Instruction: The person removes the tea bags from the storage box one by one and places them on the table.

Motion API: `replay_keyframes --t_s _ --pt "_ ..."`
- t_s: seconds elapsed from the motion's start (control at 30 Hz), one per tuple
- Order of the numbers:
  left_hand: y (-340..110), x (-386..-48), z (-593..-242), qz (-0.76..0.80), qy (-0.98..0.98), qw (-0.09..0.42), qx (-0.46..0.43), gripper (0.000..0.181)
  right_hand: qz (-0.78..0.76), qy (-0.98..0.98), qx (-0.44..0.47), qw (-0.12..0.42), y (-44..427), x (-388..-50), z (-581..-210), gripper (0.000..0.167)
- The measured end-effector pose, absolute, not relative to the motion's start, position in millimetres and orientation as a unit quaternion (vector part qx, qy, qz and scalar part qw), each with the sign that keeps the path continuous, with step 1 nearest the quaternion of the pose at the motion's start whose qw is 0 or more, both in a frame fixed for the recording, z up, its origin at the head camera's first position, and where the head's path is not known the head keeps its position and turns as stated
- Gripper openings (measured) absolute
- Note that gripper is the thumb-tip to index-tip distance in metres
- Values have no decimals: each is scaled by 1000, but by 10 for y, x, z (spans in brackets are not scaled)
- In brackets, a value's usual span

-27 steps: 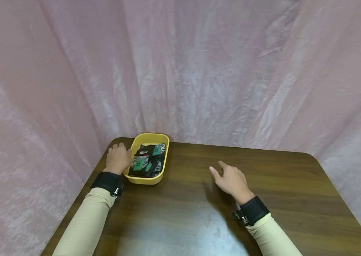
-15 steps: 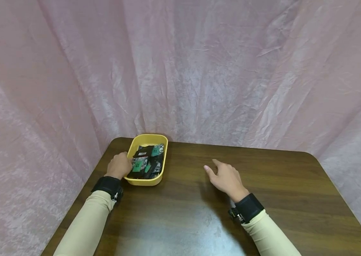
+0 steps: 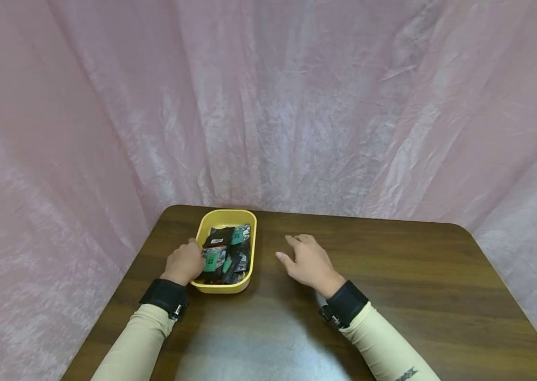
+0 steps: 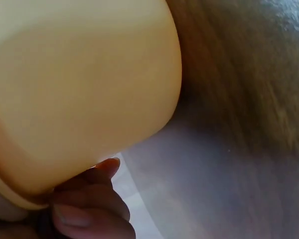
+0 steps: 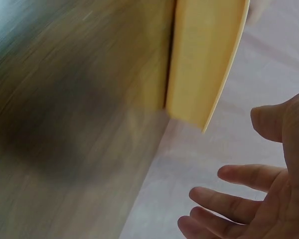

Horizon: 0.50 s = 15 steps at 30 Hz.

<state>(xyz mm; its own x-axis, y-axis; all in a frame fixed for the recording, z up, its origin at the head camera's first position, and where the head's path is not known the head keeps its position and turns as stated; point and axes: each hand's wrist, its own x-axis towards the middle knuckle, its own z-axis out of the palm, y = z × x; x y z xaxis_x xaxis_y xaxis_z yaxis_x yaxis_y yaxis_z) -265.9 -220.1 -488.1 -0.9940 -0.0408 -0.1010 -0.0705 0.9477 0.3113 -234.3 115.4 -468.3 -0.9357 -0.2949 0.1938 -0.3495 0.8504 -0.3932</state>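
A yellow basket [image 3: 226, 289] stands at the back left of the table, holding several black packets [image 3: 218, 237] with green and grey patches. My left hand [image 3: 184, 263] grips its left rim; in the left wrist view the curled fingers [image 4: 92, 209] lie against the yellow wall [image 4: 89, 89]. To the right of the basket, apart from it, my right hand [image 3: 310, 263] hovers over the table with fingers spread, holding nothing. The right wrist view shows that hand [image 5: 249, 199] beside the basket's wall [image 5: 204, 55].
The brown wooden table [image 3: 392, 280] has rounded back corners. Pink velvety curtains [image 3: 306, 106] hang behind it and along both sides.
My left hand has closed on the basket's rim, and the basket has shifted slightly toward me. My right hand has moved left, nearer the basket.
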Motion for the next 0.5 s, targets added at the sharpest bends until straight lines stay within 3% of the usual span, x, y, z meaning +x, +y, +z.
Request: replay_keyframes --t_s 0.5 --pt "-2282 -2596 -4932 144 986 65 -56 47 155 -941 298 43 178 -2424 -4557 65"
